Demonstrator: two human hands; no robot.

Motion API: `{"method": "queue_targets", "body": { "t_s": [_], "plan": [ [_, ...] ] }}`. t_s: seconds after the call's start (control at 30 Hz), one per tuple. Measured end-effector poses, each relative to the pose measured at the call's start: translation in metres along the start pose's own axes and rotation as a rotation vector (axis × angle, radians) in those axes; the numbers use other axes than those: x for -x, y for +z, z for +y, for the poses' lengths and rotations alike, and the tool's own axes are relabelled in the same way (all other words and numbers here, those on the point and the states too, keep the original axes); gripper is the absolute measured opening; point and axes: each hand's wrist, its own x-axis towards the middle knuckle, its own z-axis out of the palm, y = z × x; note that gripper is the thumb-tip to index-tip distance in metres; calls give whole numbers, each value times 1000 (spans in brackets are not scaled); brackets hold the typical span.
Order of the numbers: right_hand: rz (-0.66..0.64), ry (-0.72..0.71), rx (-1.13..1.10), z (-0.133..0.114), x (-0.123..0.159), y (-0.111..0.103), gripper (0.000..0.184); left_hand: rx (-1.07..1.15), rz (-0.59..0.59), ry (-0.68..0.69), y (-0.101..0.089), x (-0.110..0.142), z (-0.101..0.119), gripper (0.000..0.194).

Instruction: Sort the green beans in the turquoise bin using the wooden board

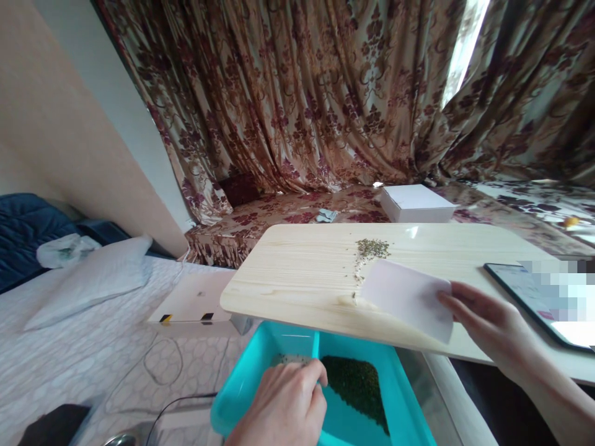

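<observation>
My right hand [483, 316] pinches the edge of a white sheet of card [406, 300]. The card slants just over the pale wooden tabletop [297, 266], its left edge beside a scatter of small greenish and whitish grains [372, 249]. My left hand [292, 396] is closed above a turquoise divided tub [264, 347], at its middle partition. What its fingers hold, if anything, is hidden. Dark green grains [356, 384] are heaped in the tub's right compartment. A few pale grains [290, 358] show in the left one, partly covered by my hand.
A tablet [525, 297] lies at the tabletop's right side. Behind the table are a white box [418, 199] and a patterned curtain [302, 93]. To the left, a bed with a pillow [100, 279], a white panel [190, 297] and loose cables [162, 365].
</observation>
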Motion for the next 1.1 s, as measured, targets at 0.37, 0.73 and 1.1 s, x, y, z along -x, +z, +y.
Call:
{"method": "queue_targets", "body": {
  "t_s": [0.37, 0.73, 1.1],
  "plan": [
    [-138, 29, -42, 8, -14, 18, 33, -13, -28, 48, 5, -7, 7, 33],
    [-131, 15, -30, -6, -12, 18, 38, -1, -11, 40, 7, -6, 5, 33],
    [-107, 25, -67, -9, -15, 19, 32, -43, -89, 7, -4, -4, 16, 37]
  ]
}}
